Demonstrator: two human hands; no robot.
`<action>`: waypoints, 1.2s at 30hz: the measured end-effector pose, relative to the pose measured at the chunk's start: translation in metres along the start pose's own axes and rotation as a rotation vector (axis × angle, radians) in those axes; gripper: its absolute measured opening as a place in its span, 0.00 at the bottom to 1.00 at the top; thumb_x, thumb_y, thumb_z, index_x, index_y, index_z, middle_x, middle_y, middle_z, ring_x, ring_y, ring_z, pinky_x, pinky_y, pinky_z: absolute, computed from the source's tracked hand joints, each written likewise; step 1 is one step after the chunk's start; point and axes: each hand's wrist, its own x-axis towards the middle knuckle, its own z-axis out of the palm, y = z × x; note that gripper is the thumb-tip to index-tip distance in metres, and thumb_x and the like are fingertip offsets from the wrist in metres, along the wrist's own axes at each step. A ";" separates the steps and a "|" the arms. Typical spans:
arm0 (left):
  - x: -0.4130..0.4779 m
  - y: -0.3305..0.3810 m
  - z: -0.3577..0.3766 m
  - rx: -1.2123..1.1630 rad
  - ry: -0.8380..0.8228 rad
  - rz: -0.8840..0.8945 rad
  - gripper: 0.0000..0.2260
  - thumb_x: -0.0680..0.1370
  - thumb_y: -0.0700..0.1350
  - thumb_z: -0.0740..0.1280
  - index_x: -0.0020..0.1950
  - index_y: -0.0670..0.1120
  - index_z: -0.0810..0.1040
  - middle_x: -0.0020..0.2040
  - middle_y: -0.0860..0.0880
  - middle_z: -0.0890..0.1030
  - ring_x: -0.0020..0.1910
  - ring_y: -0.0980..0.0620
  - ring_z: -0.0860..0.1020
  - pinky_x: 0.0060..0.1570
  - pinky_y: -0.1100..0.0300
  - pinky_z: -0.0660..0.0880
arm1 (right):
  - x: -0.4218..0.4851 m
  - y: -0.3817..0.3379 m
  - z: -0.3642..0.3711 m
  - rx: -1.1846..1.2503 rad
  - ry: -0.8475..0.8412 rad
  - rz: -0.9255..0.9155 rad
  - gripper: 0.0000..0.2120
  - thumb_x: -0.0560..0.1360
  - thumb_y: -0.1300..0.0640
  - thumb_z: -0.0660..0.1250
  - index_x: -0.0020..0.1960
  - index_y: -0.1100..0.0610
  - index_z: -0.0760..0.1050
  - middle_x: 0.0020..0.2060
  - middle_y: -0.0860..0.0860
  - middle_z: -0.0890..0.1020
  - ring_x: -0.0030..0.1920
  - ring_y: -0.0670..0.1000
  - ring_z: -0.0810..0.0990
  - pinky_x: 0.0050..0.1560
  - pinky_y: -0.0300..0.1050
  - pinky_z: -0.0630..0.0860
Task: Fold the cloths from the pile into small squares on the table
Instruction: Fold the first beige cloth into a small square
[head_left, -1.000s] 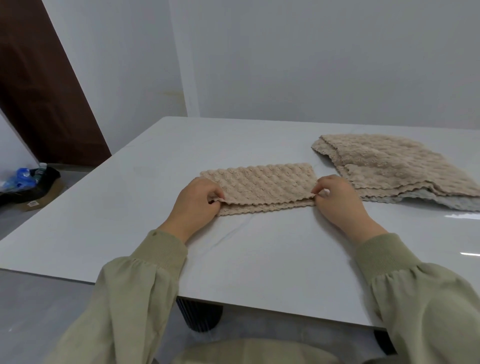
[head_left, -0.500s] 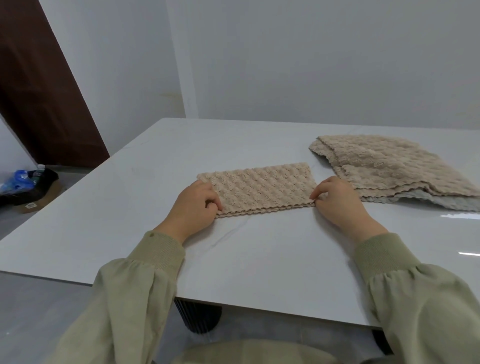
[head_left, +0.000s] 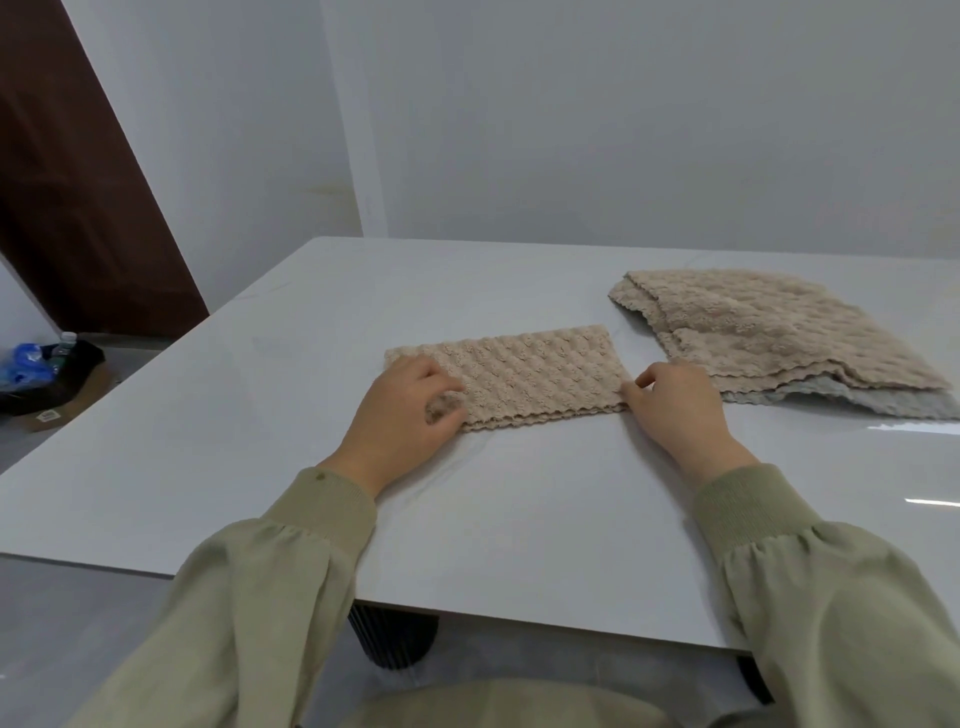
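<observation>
Head view: a beige folded cloth (head_left: 524, 374) lies as a long strip on the white table (head_left: 260, 415), at the centre of the frame. The left grip (head_left: 410, 410), a bare hand, curls over the strip's left end, with cloth pinched between thumb and fingers. The right grip (head_left: 675, 400) is curled at the strip's lower right corner, thumb and forefinger nipping the edge. The pile (head_left: 769, 338) of beige cloths, with a grey one lowest, lies right of centre, just beside the right grip.
</observation>
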 end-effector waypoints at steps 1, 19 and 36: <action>0.000 0.001 0.002 0.015 -0.030 0.016 0.17 0.71 0.56 0.63 0.49 0.46 0.83 0.45 0.51 0.78 0.48 0.53 0.73 0.49 0.63 0.67 | -0.001 0.000 -0.001 -0.008 0.001 0.012 0.14 0.76 0.49 0.63 0.45 0.59 0.79 0.48 0.59 0.79 0.54 0.61 0.74 0.53 0.52 0.72; 0.001 0.001 0.004 -0.043 -0.074 -0.041 0.01 0.72 0.41 0.72 0.42 0.45 0.84 0.39 0.55 0.77 0.42 0.57 0.73 0.45 0.67 0.67 | 0.004 0.002 -0.011 0.262 -0.040 0.179 0.18 0.73 0.46 0.69 0.31 0.55 0.73 0.29 0.51 0.78 0.39 0.53 0.77 0.44 0.46 0.72; -0.001 0.004 0.001 -0.078 -0.145 -0.080 0.02 0.72 0.40 0.72 0.41 0.45 0.84 0.35 0.60 0.74 0.36 0.62 0.71 0.40 0.74 0.64 | -0.001 -0.021 0.007 -0.233 0.229 -0.178 0.09 0.73 0.58 0.62 0.44 0.62 0.79 0.47 0.58 0.77 0.52 0.60 0.71 0.53 0.52 0.63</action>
